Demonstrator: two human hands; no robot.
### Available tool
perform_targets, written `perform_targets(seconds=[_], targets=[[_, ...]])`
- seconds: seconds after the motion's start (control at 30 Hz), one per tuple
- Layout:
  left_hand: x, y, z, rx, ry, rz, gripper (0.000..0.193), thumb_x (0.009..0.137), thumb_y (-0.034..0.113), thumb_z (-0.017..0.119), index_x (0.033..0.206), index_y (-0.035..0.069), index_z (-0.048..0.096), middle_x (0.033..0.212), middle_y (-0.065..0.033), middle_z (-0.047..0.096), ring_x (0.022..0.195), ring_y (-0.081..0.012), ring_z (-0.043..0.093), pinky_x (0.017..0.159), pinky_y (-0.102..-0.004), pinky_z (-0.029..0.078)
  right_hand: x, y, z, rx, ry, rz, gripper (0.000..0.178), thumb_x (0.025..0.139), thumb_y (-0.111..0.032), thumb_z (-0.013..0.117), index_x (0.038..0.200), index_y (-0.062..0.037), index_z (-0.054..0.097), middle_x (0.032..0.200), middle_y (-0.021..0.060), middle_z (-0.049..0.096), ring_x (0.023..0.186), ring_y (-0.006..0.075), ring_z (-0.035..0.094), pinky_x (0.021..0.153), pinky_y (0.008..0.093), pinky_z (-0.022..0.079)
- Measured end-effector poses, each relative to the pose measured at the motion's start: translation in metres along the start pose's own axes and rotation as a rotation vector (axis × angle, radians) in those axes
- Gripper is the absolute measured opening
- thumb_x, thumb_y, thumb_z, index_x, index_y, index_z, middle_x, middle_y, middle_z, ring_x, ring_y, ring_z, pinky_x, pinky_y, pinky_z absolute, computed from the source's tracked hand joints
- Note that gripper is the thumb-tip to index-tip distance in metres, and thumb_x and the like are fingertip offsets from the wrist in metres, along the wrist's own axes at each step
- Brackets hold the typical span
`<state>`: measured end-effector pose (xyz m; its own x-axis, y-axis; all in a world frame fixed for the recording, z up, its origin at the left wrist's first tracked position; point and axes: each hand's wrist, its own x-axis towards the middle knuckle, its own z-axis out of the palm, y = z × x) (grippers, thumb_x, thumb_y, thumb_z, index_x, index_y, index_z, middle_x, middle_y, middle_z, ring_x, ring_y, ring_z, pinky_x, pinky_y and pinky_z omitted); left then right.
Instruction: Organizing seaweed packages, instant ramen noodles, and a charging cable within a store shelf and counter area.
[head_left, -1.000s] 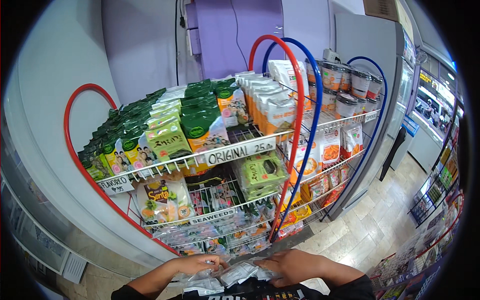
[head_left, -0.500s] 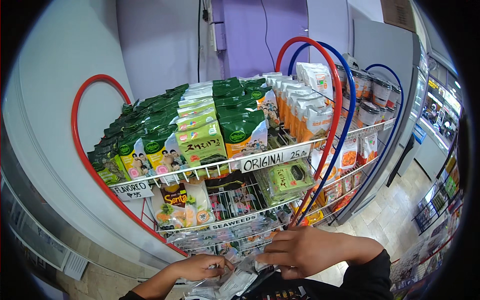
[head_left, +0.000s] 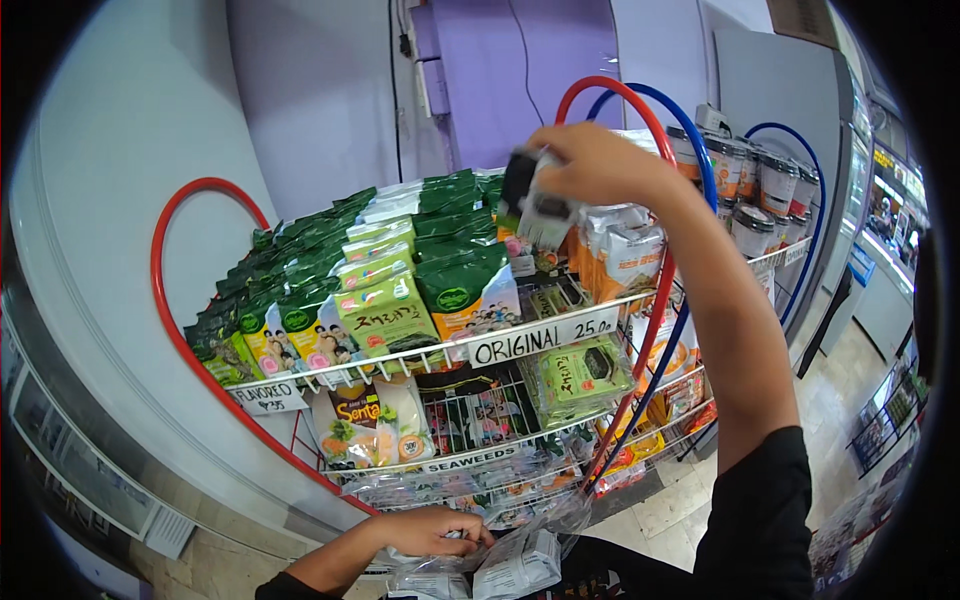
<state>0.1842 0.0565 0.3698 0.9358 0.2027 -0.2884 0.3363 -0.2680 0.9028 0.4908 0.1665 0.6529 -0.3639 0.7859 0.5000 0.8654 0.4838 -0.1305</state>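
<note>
Partly covered by the right hand (head_left: 592, 165) gripping it, a blurred pack (head_left: 545, 222) hangs over the wire rack (head_left: 157, 255); the left hand (head_left: 435, 532) curls at a cut-off clear bag (head_left: 515, 568), its grip unclear.

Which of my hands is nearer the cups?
Right. Your right hand is up, to the left of the cups; your left hand is low, far below and left of them.

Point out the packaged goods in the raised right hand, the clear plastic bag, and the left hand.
Packaged goods (head_left: 543, 218): head view, pale printed side, below the right hand (head_left: 592, 165).
Clear plastic bag (head_left: 563, 518): head view, crumpled upper edge.
Left hand (head_left: 432, 530): head view, its back.
</note>
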Motion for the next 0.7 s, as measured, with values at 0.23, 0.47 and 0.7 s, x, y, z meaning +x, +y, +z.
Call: perform_targets(seconds=[0.23, 0.47, 0.7], targets=[[0.013, -0.009, 0.0, -0.104, 0.028, -0.006, 0.015, 0.091, 0.009, 0.053, 0.081, 0.002, 0.044, 0.114, -0.0169, 0.058, 0.116, -0.0228, 0.051, 0.088, -0.0329, 0.041, 0.051, 0.027, 0.049, -0.278, -0.403, -0.117, 0.036, 0.076, -0.023, 0.058, 0.106, -0.0041, 0.06, 0.101, 0.0172, 0.063, 0.095, 0.0319, 0.06, 0.081, 0.0411, 0.046], [0.02, -0.015, 0.001, -0.189, 0.063, -0.016, 0.015, 0.093, 0.01, 0.051, 0.081, 0.003, 0.045, 0.115, -0.0156, 0.057, 0.111, -0.0178, 0.05, 0.087, -0.0309, 0.04, 0.046, 0.022, 0.064, -0.457, -0.2, -0.142, 0.026, 0.077, -0.013, 0.054, 0.101, -0.0024, 0.06, 0.098, 0.0157, 0.064, 0.092, 0.0327, 0.062, 0.079, 0.0411, 0.049], [0.006, -0.051, 0.019, -0.321, 0.225, -0.019, 0.015, 0.093, 0.011, 0.051, 0.082, 0.003, 0.045, 0.116, -0.0109, 0.058, 0.099, -0.0132, 0.051, 0.085, -0.0295, 0.041, -0.1, -0.071, 0.072, 0.53, -0.528, -0.692, 0.028, 0.079, -0.021, 0.058, 0.103, -0.0077, 0.054, 0.092, 0.0126, 0.059, 0.084, 0.0276, 0.059, 0.068, 0.041, 0.048]])
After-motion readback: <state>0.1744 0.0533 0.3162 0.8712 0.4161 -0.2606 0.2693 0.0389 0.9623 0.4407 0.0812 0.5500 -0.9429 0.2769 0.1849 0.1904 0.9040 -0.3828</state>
